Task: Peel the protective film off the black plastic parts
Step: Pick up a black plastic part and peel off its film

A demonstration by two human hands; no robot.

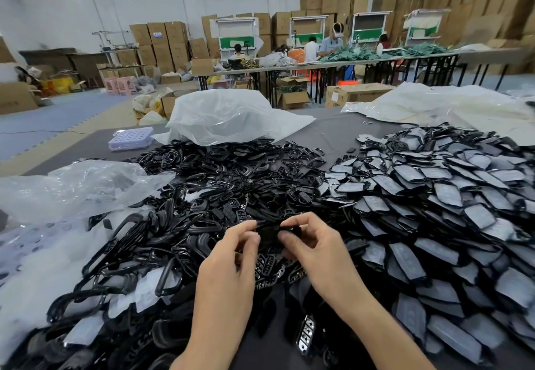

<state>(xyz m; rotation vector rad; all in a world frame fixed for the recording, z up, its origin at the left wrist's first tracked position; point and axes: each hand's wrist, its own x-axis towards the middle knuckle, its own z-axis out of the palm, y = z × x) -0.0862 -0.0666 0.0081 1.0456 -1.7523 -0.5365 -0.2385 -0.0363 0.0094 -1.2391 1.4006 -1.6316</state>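
From the head camera, both hands are pinching one black part (268, 233) just above the table (335, 133). Its long axis is lying left to right. The left hand (231, 262) is gripping its left end and the right hand (317, 249) its right end. A heap of film-covered parts (440, 207) is lying to the right.

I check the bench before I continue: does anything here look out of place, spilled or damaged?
Nothing looks damaged or spilled. The left hand and right hand pinch one black part. Only some pale pieces lie among the bare black frames; film or unpeeled parts, I cannot tell.
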